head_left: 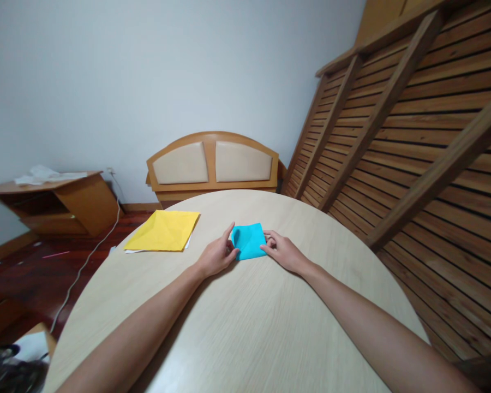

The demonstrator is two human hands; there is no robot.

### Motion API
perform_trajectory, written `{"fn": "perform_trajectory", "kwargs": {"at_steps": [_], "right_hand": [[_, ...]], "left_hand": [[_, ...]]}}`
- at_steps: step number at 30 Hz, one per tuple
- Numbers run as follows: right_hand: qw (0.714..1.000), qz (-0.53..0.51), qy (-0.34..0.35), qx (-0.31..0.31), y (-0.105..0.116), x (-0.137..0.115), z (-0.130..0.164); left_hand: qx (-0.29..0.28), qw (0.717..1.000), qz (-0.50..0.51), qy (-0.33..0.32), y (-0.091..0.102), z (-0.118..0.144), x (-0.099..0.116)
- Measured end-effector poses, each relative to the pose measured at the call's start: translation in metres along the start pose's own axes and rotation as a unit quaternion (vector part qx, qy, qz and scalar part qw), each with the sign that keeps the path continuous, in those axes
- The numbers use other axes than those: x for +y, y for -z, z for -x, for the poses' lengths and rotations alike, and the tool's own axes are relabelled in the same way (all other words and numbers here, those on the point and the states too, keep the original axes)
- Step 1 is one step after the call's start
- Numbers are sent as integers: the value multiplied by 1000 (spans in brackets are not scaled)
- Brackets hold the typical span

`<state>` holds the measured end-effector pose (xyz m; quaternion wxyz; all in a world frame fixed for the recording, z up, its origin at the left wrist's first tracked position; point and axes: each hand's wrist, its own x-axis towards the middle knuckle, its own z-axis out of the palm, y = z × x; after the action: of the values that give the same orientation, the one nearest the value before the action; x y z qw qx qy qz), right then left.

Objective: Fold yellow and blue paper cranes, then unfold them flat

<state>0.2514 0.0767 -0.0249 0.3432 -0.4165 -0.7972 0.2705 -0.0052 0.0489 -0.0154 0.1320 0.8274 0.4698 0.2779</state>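
A small folded square of bright blue paper (249,240) is between my two hands, over the middle of the round table (245,327). My left hand (219,255) grips its left edge, the thumb at the lower left corner and the index finger pointing up along the side. On the opposite side, my right hand (284,251) pinches the right edge between thumb and curled fingers. The paper's left side bulges a little, with a darker shadow there. Fingertips behind the paper are partly hidden.
Yellow paper sheets (163,232) lie on the table's left, with white paper showing beneath. Behind the table stands a wooden headboard (213,164). Slatted wooden panels (393,142) lean at right. A low cabinet (65,202) and a white cable (90,256) are at left.
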Motion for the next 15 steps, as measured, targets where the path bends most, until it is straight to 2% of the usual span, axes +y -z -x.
{"fn": "perform_trajectory", "kwargs": {"at_steps": [5,7,11,15], "right_hand": [[998,60,30,5,1,0,0],[995,86,41,2,2,-1,0],[989,132,68,-21,3,-6,0],[980,177,88,-15,4,-9,1]], "left_hand": [[20,997,-78,-22,5,0,6],[20,994,-90,-56,7,-1,7],[-4,984,-81,-157,5,-1,5],[-26,983,-63,-173,-1,0,0]]}}
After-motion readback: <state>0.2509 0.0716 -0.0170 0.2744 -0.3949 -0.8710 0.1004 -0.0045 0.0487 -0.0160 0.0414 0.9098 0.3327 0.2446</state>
